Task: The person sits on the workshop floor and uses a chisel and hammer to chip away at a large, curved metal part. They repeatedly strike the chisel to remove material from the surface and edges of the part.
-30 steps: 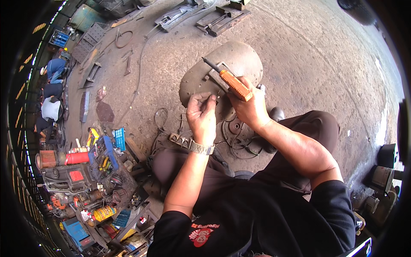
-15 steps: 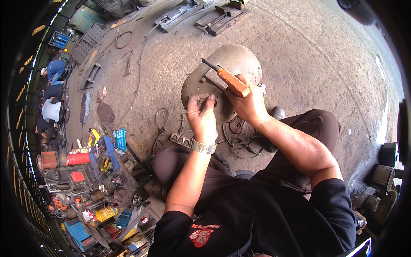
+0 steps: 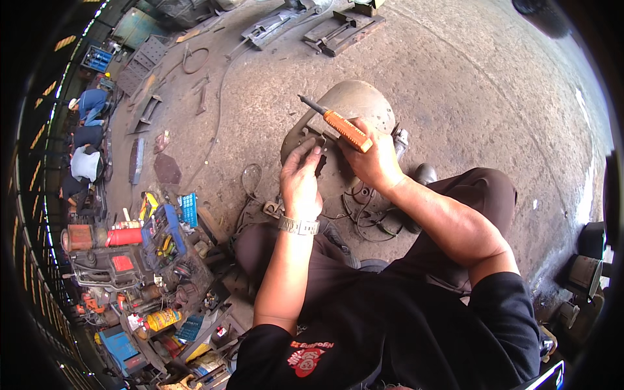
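Note:
A rounded grey metal piece (image 3: 356,101), with a slot and small holes, is in front of me between my legs. My right hand (image 3: 376,159) is closed round the ridged orange handle of a tool (image 3: 348,131). Its dark, narrow tip points away and to the left above the metal. Beside the slot, my left hand (image 3: 301,182) has its thumb and fingers drawn together close to the metal. Whatever those fingers hold is too small to make out. Partly hidden behind my right hand, a grey metal tool (image 3: 401,142) lies at the piece's right edge.
Tools, bottles and a blue toolbox (image 3: 162,237) crowd the left. Cables (image 3: 370,218) lie by my feet. Metal frames (image 3: 341,32) stand on the concrete floor (image 3: 468,104) farther off. Several people (image 3: 88,159) crouch at the far left. Dark metal parts (image 3: 582,270) are at the right.
The metal piece sits slightly lower in view. My left hand has moved a little left and its fingers have shifted by the slot. The orange-handled tool has moved slightly left and down.

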The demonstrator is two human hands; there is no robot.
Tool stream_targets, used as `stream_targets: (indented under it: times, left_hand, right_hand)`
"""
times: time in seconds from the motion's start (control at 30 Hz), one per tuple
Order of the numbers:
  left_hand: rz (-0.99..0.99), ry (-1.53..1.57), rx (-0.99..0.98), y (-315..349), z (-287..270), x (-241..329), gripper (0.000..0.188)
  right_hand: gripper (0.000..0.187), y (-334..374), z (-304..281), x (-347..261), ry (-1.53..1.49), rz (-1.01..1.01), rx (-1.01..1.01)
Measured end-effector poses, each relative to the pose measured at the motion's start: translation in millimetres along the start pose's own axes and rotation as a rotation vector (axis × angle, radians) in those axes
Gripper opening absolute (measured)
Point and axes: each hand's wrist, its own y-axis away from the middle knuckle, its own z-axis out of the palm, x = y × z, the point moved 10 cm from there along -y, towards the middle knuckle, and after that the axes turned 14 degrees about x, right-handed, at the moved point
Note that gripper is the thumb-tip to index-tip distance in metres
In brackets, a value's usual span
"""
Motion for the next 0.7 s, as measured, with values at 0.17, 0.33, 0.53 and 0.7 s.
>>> stream_targets:
  times: [0.17,0.33,0.53,0.7]
  left_hand:
    - [0.02,0.096,0.016,9,6,6,0.035]
    - [0.155,-0.039,0.06,17,7,17,0.035]
    - [0.184,-0.026,0.056,19,8,23,0.03]
    - [0.244,-0.118,0.027,18,7,23,0.026]
  right_hand:
    - [0.025,2,0,2,0.051,0.023,-0.039]
    - [0.031,3,-2,2,0.013,0.051,-0.05]
    - [0.032,4,-6,2,-0.034,0.09,-0.065]
    - [0.032,5,-10,2,-0.018,0.057,-0.027]
